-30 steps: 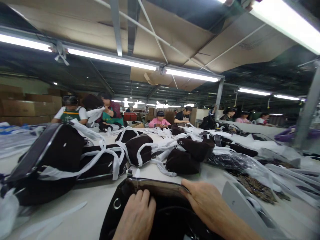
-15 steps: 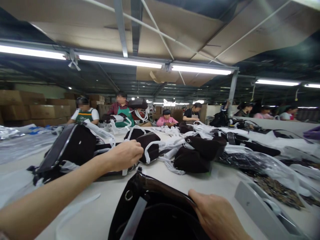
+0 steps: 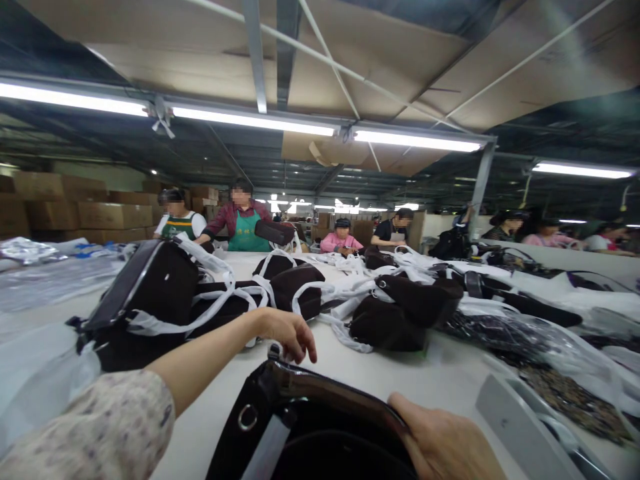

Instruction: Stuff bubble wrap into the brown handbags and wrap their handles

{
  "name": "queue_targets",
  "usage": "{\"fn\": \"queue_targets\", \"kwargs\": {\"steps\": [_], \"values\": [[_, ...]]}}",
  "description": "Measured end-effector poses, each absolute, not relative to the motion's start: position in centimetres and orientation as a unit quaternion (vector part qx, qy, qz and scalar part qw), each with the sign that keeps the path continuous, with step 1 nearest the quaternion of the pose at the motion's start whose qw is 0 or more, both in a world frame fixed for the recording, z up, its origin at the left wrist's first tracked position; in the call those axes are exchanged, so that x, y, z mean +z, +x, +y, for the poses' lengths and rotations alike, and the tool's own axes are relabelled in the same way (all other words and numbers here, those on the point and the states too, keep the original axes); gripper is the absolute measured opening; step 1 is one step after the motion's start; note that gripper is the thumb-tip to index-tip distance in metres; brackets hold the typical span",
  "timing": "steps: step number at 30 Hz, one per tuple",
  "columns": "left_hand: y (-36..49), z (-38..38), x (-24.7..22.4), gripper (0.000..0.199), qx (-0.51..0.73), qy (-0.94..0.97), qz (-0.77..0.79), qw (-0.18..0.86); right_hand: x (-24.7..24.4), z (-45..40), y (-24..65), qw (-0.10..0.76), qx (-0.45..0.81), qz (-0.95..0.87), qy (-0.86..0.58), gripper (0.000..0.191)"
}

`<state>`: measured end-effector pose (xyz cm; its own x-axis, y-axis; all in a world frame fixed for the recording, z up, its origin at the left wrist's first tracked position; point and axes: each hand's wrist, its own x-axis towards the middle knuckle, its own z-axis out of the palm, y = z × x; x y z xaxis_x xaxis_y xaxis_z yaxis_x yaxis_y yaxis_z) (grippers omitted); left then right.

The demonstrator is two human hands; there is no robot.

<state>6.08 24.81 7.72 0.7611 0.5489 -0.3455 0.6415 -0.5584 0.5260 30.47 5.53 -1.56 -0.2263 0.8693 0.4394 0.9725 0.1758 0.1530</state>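
A dark brown bag (image 3: 345, 393) with a glossy rim, a metal eyelet and a whitish strip inside its mouth lies close in front of me, its lower part cut off by the frame. My right hand (image 3: 445, 437) is closed on its right rim, thumb on top and the other fingers hidden. Over the bag's far left corner hangs my left hand (image 3: 287, 333), palm down, its fingers bent and apart with nothing visible in them. Beyond it sit a dark bag (image 3: 303, 287) and a larger boxy bag (image 3: 145, 293), with white-wrapped straps around them.
More dark bags (image 3: 400, 313) lie on the white table (image 3: 320, 373). At right are a grey tape dispenser-like holder (image 3: 520, 413) and a clear plastic bag (image 3: 555, 353) of chains. Clear plastic sheets (image 3: 55, 280) cover the left. Several people work across the table.
My left hand has moved right and toward me, from a closed pose to loosely spread fingers. The right hand still grips the bag. A person in a green apron has shifted a dark bag.
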Motion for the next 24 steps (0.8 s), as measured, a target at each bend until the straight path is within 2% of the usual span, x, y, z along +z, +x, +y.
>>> {"fn": "queue_targets", "kwargs": {"steps": [5,7,10,12,15,17,19,22,24], "values": [[5.0,22.1,10.4,0.028,0.173,0.893,0.392,0.137,-0.7,5.9,29.7,0.111,-0.197,-0.729,-0.646,0.021],[4.8,18.8,10.7,0.028,0.222,0.902,0.364,0.072,0.0,6.1,29.4,0.103,-0.186,-0.72,-0.661,0.021],[5.1,13.2,9.2,0.019,0.127,0.955,0.265,-0.032,1.4,6.2,29.0,0.091,-0.17,-0.701,-0.687,0.024],[5.5,10.5,7.2,0.01,0.06,0.944,0.311,-0.093,2.3,6.0,28.8,0.098,-0.166,-0.697,-0.691,0.027],[6.2,8.9,4.4,0.022,0.017,0.913,0.376,-0.158,3.1,5.7,28.4,0.107,-0.164,-0.692,-0.695,0.026],[6.5,8.7,3.2,0.037,0.001,0.906,0.387,-0.173,3.5,5.8,28.3,0.105,-0.156,-0.682,-0.707,0.024],[6.4,8.7,2.9,0.042,-0.001,0.912,0.377,-0.16,3.8,6.0,28.5,0.103,-0.142,-0.673,-0.718,0.025],[5.6,8.2,4.2,0.018,0.035,0.95,0.281,-0.132,4.8,6.6,29.4,0.105,-0.11,-0.663,-0.733,0.026],[4.8,7.7,5.8,0.015,0.074,0.967,0.187,-0.158,5.7,6.9,30.1,0.123,-0.085,-0.652,-0.744,0.027]]}}
